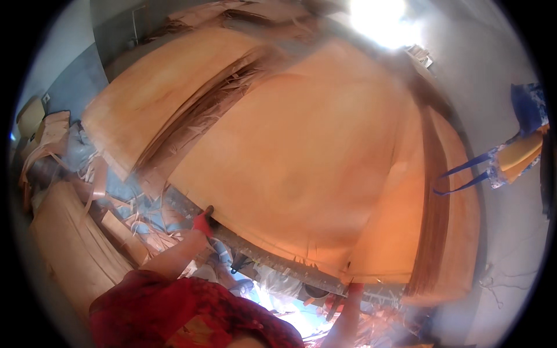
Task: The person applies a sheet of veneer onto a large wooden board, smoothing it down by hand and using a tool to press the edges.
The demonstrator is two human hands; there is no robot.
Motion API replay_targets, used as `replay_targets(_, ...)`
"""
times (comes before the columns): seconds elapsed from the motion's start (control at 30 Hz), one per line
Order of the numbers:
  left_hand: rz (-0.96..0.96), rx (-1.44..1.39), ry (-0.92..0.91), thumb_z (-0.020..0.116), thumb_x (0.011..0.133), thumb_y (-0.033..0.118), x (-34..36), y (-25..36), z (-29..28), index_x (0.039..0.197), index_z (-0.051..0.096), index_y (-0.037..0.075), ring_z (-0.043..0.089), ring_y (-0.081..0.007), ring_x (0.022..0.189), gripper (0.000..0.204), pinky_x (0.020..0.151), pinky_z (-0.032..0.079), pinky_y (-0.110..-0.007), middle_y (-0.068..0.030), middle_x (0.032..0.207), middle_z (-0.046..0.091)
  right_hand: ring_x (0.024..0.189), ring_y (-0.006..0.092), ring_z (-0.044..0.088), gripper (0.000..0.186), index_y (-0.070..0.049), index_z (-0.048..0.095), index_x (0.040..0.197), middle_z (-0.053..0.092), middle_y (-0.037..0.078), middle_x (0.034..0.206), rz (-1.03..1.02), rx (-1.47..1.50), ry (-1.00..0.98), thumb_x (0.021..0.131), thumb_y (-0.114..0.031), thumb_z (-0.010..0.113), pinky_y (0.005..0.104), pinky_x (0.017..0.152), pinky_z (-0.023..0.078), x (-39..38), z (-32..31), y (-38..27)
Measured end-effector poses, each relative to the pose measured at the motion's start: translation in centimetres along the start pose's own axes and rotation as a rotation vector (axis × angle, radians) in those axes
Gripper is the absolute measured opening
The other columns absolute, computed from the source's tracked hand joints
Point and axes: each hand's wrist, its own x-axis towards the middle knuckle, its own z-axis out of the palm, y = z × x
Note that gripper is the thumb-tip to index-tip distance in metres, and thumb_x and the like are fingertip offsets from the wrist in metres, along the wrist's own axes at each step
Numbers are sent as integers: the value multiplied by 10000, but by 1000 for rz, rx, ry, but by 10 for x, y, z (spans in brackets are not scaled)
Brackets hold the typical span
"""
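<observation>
A large orange veneer sheet (278, 151) lies across a long worktable, its near edge facing me. My left hand (203, 222), covered in red with a dark tip, is closed on that edge at lower left. Lower right of centre, my right hand (355, 290), also red, grips the near edge beside a narrower overlapping veneer piece (406, 243); its fingers are partly hidden by the sheet. My red patterned clothing (185, 307) fills the bottom.
Stacked veneer (133, 81) lies left, more sheets (449, 243) right. Scraps (133, 229) and a pale bundle (75, 238) lie lower left. A chair back (30, 116) is by the left wall. A blue-strapped bag (516, 159) is at right. Bright light glares at top.
</observation>
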Motion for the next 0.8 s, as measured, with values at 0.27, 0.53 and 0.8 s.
replay_targets(0.27,-59,-7,126,601,956,127,-39,-10,13,1346,481,10,524,-363,1260,424,1093,423,-493,-166,1357,561,975,259,611,226,-59,633,1058,637,78,999,-77,-247,93,869,-170,687,399,965,438,2,-39,25)
replay_targets(0.53,-79,-18,117,598,960,142,-15,-16,14,1366,468,0,515,-374,1269,450,1110,397,-501,-174,1397,538,994,271,611,231,-50,639,1069,644,91,1023,-209,-476,154,859,-136,685,394,957,447,14,-52,21)
replay_targets(0.8,-758,354,-225,573,959,453,-35,28,17,1154,625,-8,654,-394,1015,504,919,534,-491,-187,1127,681,1014,283,611,241,-41,644,1080,651,105,1048,-308,-642,260,850,-103,682,389,948,456,0,-97,25)
